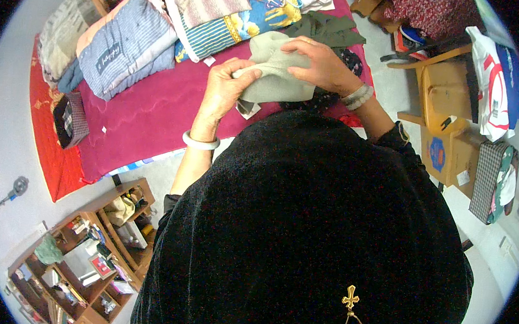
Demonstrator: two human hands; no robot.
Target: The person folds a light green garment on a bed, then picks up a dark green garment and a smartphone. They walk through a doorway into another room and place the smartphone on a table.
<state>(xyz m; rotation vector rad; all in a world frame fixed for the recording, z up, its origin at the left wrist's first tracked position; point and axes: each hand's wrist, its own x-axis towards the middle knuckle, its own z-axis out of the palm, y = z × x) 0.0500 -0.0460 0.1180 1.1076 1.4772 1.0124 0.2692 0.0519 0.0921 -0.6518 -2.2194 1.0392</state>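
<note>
A pale grey-green knit cloth is bunched between my two hands above the bed. My left hand pinches its left edge between thumb and fingers. On the cloth's right side, my right hand grips with bent, spread fingers. A small white tag shows below the cloth, beside a dark strip. Just beyond my right hand lies a crumpled dark green garment. Black patterned fabric sits partly hidden behind my right wrist.
A magenta blanket covers the bed. Along its far side are a folded blue-grey quilt and a patterned blue-yellow quilt. A checked fabric box stands left. Right are a wooden chair and a cardboard box; lower left, a wooden shelf.
</note>
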